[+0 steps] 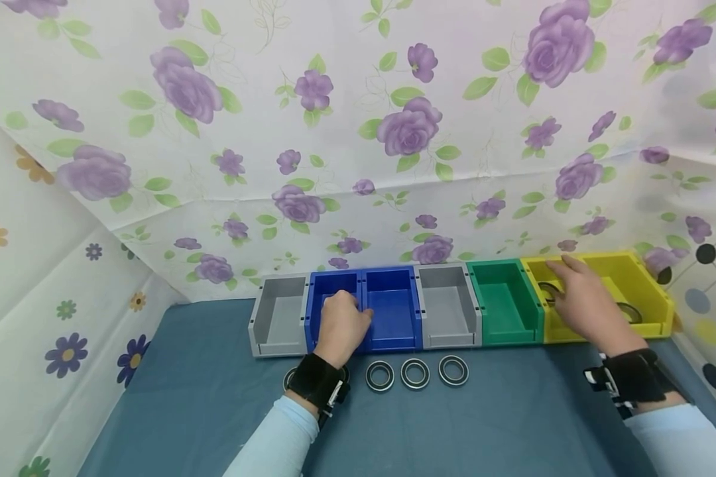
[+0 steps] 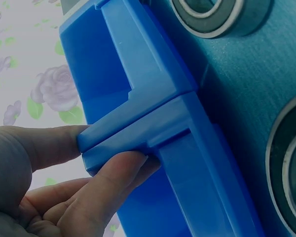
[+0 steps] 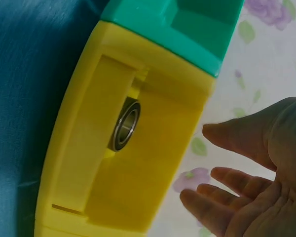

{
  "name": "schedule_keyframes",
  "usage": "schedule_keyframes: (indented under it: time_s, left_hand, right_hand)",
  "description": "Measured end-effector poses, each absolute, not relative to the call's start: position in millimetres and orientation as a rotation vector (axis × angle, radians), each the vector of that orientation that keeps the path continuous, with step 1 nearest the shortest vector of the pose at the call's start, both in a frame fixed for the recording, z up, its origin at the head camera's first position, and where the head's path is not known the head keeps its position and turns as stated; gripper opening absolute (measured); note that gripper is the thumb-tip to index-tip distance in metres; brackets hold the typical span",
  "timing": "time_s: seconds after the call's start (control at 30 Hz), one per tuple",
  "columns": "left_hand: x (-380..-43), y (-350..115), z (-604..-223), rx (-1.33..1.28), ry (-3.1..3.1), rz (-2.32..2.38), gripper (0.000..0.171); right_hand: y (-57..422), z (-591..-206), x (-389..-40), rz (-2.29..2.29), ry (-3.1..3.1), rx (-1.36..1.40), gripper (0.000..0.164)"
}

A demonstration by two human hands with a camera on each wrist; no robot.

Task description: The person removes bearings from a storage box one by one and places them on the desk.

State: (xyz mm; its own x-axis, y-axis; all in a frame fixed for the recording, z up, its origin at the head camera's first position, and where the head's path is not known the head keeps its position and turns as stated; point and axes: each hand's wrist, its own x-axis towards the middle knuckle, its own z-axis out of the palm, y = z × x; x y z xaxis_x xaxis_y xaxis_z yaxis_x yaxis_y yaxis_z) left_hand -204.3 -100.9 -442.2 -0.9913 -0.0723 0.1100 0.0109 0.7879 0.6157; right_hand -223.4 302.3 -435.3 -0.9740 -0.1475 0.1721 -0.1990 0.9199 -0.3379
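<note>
My left hand point(image 1: 343, 323) is at the two blue bins point(image 1: 392, 311). In the left wrist view its thumb and fingers pinch the adjoining side walls point(image 2: 138, 123) of these bins. Over the yellow bin point(image 1: 623, 281) hovers my right hand point(image 1: 591, 305), its fingers spread and slightly bent, with nothing held in the right wrist view. Inside the yellow bin a ball bearing point(image 3: 126, 126) leans against the front wall. Another bearing point(image 1: 630, 312) shows to the right of that hand in the head view.
Several bearings point(image 1: 415, 374) lie in a row on the blue-green cloth point(image 1: 453, 430) before the bins, some partly hidden by my left wrist. Grey bins point(image 1: 280, 311) and a green bin point(image 1: 507, 305) complete the row. A flowered sheet point(image 1: 358, 132) hangs behind.
</note>
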Motion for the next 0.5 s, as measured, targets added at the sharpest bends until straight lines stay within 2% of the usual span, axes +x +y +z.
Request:
schedule_keyframes:
  time_s: [0.5]
  left_hand:
    - [-204.8,-101.6,-442.9,0.039,-2.848,-0.992,0.047]
  right_hand:
    - [311.2,-455.9,-238.5,0.577,-3.114,0.367,0.052]
